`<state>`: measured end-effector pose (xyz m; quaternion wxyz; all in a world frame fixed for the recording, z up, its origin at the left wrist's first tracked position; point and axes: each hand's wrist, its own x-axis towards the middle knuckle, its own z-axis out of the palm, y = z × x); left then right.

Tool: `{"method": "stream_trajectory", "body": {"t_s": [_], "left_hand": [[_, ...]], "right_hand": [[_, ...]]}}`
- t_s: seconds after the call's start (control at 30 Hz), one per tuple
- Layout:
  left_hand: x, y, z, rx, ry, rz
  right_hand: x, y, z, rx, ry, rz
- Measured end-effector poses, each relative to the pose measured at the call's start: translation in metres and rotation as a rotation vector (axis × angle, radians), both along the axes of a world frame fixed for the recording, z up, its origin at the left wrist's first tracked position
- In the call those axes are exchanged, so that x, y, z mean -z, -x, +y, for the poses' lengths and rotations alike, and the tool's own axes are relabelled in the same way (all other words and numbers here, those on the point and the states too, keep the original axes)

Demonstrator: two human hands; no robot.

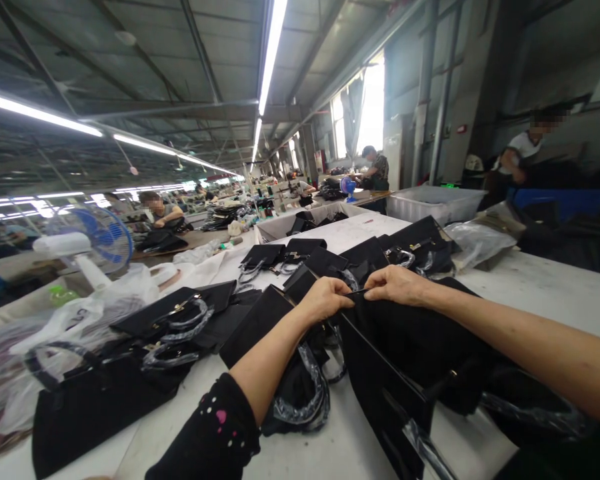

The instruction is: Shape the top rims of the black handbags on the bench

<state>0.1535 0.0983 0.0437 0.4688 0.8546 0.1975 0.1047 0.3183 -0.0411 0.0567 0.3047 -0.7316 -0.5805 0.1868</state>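
Observation:
A black handbag (410, 333) lies tilted in front of me, with part of its upper edge lifted. My left hand (326, 299) pinches that dark edge between thumb and fingers. Close by on the right, my right hand (397, 285) pinches the same edge, its fingertips almost meeting the left ones. Plastic film covers a handle (423, 443) at the bag's lower end. Beneath my left forearm is another black bag (260, 323), and a film-wrapped handle (305, 393) sticks out below it.
More black handbags (97, 407) are spread over the white table (545, 287). A blue-and-white fan (97, 240) stands on the left among plastic bags (100, 307). Behind the table is a translucent bin (437, 203). Other people (523, 150) work farther off.

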Motion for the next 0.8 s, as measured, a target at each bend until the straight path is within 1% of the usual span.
{"method": "stream_trajectory", "body": {"t_s": [0.2, 0.37, 0.47, 0.53, 0.6, 0.7, 0.8], "left_hand": [[0.003, 0.000, 0.003, 0.003, -0.028, 0.000], [-0.002, 0.002, -0.002, -0.004, -0.073, 0.010], [-0.006, 0.003, -0.007, -0.017, -0.108, 0.021], [-0.006, 0.003, -0.011, -0.044, -0.134, 0.020], [-0.005, 0.005, -0.015, -0.093, -0.160, 0.007], [-0.002, 0.012, -0.023, -0.152, -0.183, -0.009], [-0.003, 0.023, -0.030, -0.170, -0.201, 0.015]], "right_hand": [[-0.011, 0.014, 0.002, 0.001, -0.005, -0.193], [-0.009, 0.022, 0.000, 0.041, -0.040, -0.298], [-0.006, 0.023, 0.000, -0.027, -0.060, -0.263], [-0.006, 0.026, 0.000, -0.097, -0.067, -0.293], [-0.007, 0.031, 0.000, -0.122, -0.065, -0.453], [-0.011, 0.040, -0.001, -0.087, -0.042, -0.690], [-0.015, 0.050, -0.004, -0.057, -0.034, -0.736]]}}
